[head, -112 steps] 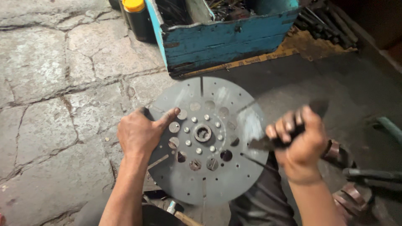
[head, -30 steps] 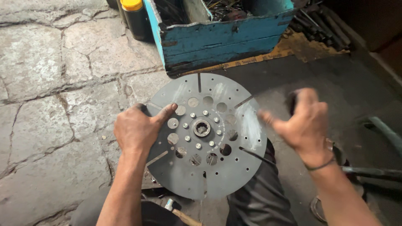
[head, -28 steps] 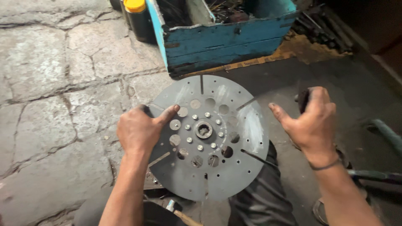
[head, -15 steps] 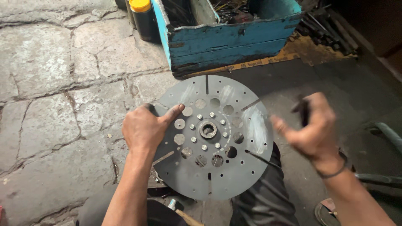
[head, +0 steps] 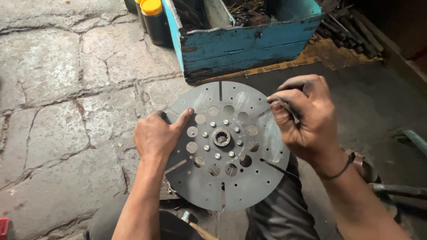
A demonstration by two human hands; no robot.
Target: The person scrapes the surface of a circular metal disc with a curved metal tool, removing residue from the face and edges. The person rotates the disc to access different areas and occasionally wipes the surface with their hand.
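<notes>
A round grey metal disc [head: 249, 186] with a splined centre hub, several holes and radial slots rests in front of me, over my lap. My left hand [head: 158, 135] grips its left edge, thumb lying on the face. My right hand [head: 307, 115] is at the disc's upper right edge, fingers closed around a thin dark tool [head: 289, 109] whose tip touches the disc face.
A worn blue wooden crate [head: 253, 42] full of metal parts stands just beyond the disc. Dark bottles with yellow caps [head: 153, 18] stand to its left. Metal rods lie at far right [head: 400, 191]. A hammer head [head: 189, 218] shows below the disc. Cracked stone floor spreads left.
My right hand has come in from the right, off the disc, and now rests on the disc's upper right edge with the thin tool. My left hand has kept its hold.
</notes>
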